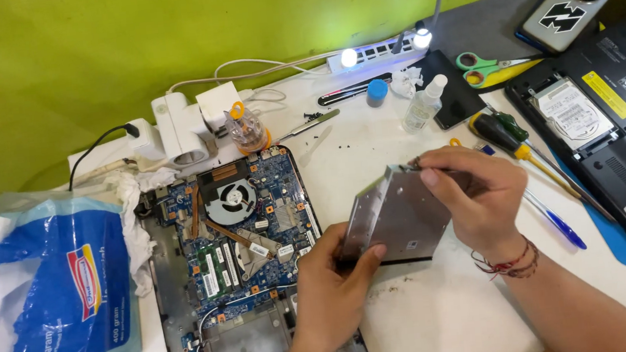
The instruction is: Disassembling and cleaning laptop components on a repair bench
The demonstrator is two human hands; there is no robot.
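A flat grey disc drive (401, 217) is held tilted above the white surface (449, 316), just right of the opened laptop (246, 236) with its bare circuit board and fan. The left hand (331, 289) is clenched on the drive's lower corner, fingers (370, 255) wrapped under the edge, while the right hand (475, 191) is closed on the upper edge, something small and dark being pinched at the top corner; what it is cannot be told. The drive could be let slip from so narrow a grip and dropped onto the exposed board, where parts might be chipped. A loosened screw could be lost among the screwdrivers (508, 134) and the blue pen (558, 223) close by
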